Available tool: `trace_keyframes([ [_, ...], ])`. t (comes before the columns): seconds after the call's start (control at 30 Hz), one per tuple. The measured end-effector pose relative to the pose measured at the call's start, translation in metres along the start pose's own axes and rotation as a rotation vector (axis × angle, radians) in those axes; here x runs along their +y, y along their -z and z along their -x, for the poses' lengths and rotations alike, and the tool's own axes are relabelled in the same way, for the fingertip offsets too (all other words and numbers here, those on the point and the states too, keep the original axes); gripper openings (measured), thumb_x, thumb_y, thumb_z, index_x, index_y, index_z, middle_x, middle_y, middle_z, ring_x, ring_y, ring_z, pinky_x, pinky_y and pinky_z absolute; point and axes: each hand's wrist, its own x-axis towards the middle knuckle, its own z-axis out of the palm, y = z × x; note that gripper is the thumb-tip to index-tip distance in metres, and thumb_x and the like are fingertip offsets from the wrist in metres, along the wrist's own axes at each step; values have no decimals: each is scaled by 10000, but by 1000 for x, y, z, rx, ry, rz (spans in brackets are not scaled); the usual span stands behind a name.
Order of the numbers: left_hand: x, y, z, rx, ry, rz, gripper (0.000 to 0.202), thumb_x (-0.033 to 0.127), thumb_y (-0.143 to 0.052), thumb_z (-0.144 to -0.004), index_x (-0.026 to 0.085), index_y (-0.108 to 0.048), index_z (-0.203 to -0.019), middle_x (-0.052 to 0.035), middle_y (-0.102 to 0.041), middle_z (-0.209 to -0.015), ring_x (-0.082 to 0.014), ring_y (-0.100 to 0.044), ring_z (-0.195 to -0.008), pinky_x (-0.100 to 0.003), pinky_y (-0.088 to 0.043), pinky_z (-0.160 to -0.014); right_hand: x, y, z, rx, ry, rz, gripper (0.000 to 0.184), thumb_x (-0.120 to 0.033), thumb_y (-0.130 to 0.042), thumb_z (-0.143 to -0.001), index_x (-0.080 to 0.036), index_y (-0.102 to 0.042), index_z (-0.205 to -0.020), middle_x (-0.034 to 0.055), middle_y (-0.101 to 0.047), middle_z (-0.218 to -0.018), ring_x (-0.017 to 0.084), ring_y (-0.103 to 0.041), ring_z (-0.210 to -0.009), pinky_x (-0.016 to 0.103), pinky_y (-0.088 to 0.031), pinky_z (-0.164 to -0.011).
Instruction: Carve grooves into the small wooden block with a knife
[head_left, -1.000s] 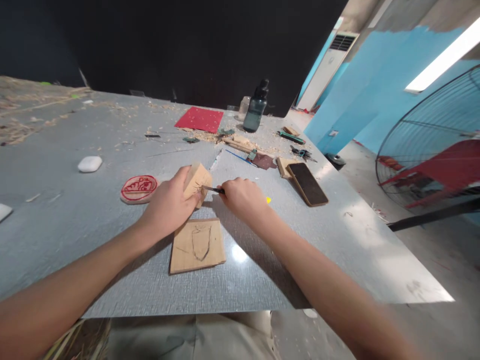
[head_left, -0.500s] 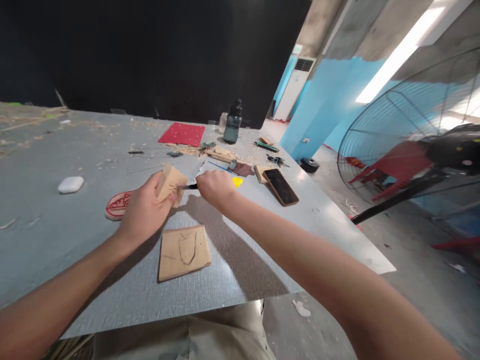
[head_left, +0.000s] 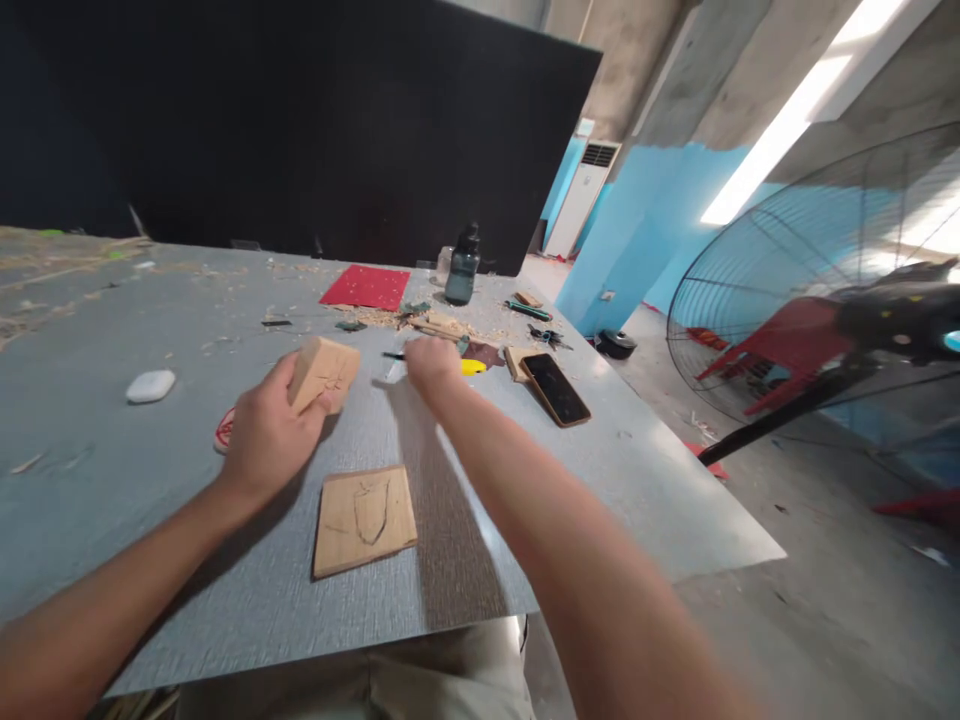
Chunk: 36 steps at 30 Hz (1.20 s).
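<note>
My left hand [head_left: 270,425] grips a small wooden block [head_left: 326,375] with dark pencil-like lines on its face, holding it above the table. My right hand [head_left: 433,368] is closed around a utility knife [head_left: 394,356]. The knife's dark front end points left, and a gap separates it from the block. Yellow shows just behind the fist, seemingly the handle's rear end. A flat square of wood [head_left: 367,520] with a drawn U-like outline lies nearer to me. Partly hidden behind my left hand is a round piece with red lines [head_left: 223,430].
A phone [head_left: 556,388] rests against a wood piece at right. Wood shavings, a red sheet [head_left: 366,287] and a dark bottle [head_left: 463,265] stand farther back. A white case [head_left: 151,386] lies left. Beyond the table's right edge is a large fan [head_left: 817,290].
The knife has come away from the block, leaving a gap. My left hand has drawn left with the block and turned it. The view has tilted slightly upward.
</note>
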Motion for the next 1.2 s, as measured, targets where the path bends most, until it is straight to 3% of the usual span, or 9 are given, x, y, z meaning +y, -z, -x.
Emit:
trace_keyframes([
  [0.07, 0, -1, 0, 63, 14, 65, 495, 363, -674, -887, 182, -631, -1346, -121, -766, -1173, -316, -718, -1014, -430, -546, -898, 20, -3, 1, 40, -81, -6, 372, -121, -473, -1046, -62, -744, -1293, 285, -758, -1239, 331, -721, -1244, 434, -586, -1008],
  [0.17, -13, -10, -8, 30, 42, 177, 393, 308, -695, -829, 169, -667, -1196, -100, -780, -1118, -291, -737, -959, -404, -582, -843, 32, -13, 4, 75, -125, -34, 359, -122, -488, -1032, -71, -771, -1247, 278, -779, -1173, 321, -754, -1171, 403, -591, -986],
  [0.3, -29, -21, -15, 18, 77, 269, 384, 315, -691, -811, 180, -659, -1169, -85, -788, -1108, -273, -756, -939, -377, -612, -805, 11, -28, 10, 113, -95, -100, 338, -164, -498, -1033, -116, -798, -1180, 234, -798, -1133, 305, -789, -1050, 368, -604, -903],
  [0.53, -21, -25, -6, -6, 58, 277, 449, 371, -683, -808, 213, -657, -1228, -66, -788, -1148, -277, -757, -980, -386, -595, -858, -28, -51, 28, 141, -25, -207, 310, -329, -531, -1050, -243, -808, -1161, 134, -822, -1071, 278, -796, -957, 340, -594, -819],
  [0.7, -20, -25, -2, -32, 20, 179, 468, 349, -651, -862, 218, -629, -1311, -80, -775, -1206, -277, -740, -1036, -380, -570, -884, -31, -64, 36, 115, -48, -265, 313, -311, -521, -1046, -241, -799, -1172, 132, -823, -1052, 265, -790, -931, 340, -578, -800],
  [1.2, -13, -27, 7, -82, -25, 65, 496, 363, -645, -882, 215, -627, -1355, -86, -785, -1180, -278, -745, -1013, -355, -546, -840, -27, -64, 39, 140, -29, -260, 280, -316, -548, -1020, -244, -811, -1085, 122, -822, -1026, 302, -785, -912, 369, -570, -764],
])
